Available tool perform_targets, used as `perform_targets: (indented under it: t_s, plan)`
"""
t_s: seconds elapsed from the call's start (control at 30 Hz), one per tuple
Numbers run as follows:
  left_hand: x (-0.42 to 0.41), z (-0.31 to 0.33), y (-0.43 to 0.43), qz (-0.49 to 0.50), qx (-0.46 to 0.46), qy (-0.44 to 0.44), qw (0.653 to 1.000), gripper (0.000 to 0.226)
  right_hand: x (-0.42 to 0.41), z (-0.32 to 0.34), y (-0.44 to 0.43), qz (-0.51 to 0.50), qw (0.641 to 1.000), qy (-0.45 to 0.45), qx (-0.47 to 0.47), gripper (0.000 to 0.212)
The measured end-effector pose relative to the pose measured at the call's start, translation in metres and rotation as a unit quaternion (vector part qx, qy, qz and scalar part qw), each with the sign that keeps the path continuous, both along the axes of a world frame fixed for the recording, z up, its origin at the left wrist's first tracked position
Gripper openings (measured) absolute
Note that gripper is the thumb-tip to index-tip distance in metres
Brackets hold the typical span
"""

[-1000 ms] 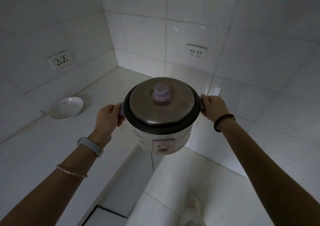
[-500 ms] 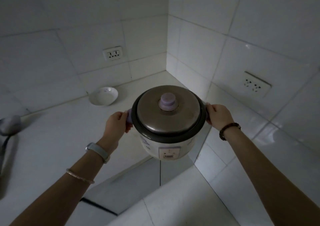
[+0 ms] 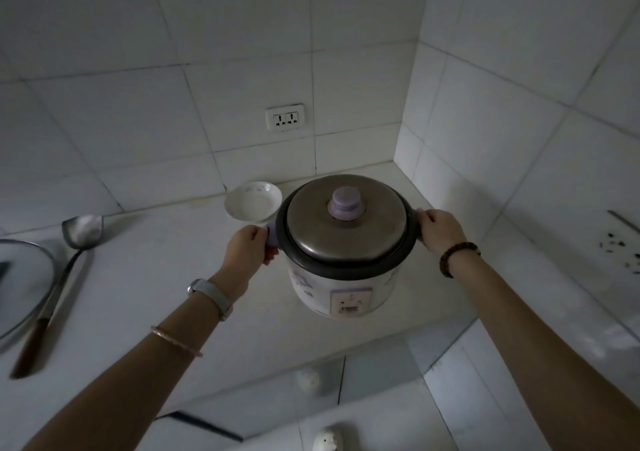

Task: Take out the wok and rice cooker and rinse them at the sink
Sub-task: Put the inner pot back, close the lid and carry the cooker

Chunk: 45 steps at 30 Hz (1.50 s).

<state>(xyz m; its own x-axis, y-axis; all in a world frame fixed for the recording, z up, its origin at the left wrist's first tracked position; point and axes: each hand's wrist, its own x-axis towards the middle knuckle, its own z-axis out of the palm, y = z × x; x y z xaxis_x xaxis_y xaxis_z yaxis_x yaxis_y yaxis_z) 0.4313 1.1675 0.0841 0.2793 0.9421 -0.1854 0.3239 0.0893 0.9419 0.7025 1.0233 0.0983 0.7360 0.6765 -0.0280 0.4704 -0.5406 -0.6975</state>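
Observation:
I carry a white rice cooker (image 3: 346, 277) with a dark rim, a steel lid and a lilac knob, held in the air above the white tiled counter (image 3: 138, 312). My left hand (image 3: 244, 248) grips its lilac left handle. My right hand (image 3: 441, 230) grips the handle on the right side. The cooker stays upright with its lid on. At the far left edge a round glass-lidded pan (image 3: 20, 284) shows only in part; whether it is the wok I cannot tell.
A white bowl (image 3: 252, 201) sits on the counter just behind the cooker. A metal ladle (image 3: 65, 267) with a wooden handle lies at the left. Tiled walls meet in a corner at the right, with a socket (image 3: 284, 117) above the counter. No sink is in view.
The view has swung left along the counter with the cooker still held in both hands. The bowl now sits just behind the cooker, and the ladle and pan edge have come into view.

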Motion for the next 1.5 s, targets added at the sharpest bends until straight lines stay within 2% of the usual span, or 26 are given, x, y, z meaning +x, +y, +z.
perform_targets:
  t_s: [0.5, 0.63, 0.8, 1.0, 1.37, 1.5]
  plan:
    - [0.081, -0.025, 0.128, -0.006, -0.047, 0.003, 0.999, 0.028, 0.09, -0.013, 0.133, 0.011, 1.0, 0.002, -0.024, 0.042]
    - [0.102, -0.032, 0.151, -0.033, -0.023, 0.035, 0.999, 0.025, 0.118, -0.022, 0.172, 0.02, 0.999, 0.0, -0.041, 0.036]
    - [0.132, -0.052, 0.179, -0.007, -0.019, 0.058, 0.998, 0.026, 0.15, -0.038, 0.214, 0.032, 0.998, 0.01, -0.052, 0.036]
    - [0.164, -0.08, 0.205, 0.087, -0.074, 0.018, 0.993, 0.036, 0.177, -0.068, 0.261, 0.042, 0.997, 0.039, -0.048, 0.039]
    - [0.19, -0.109, 0.237, 0.103, -0.004, 0.059, 0.993, 0.036, 0.209, -0.103, 0.309, 0.075, 0.993, 0.031, -0.084, 0.037]
    - [0.199, -0.107, 0.243, 0.098, -0.012, 0.053, 0.994, 0.026, 0.217, -0.113, 0.32, 0.065, 0.994, 0.053, -0.076, 0.04]
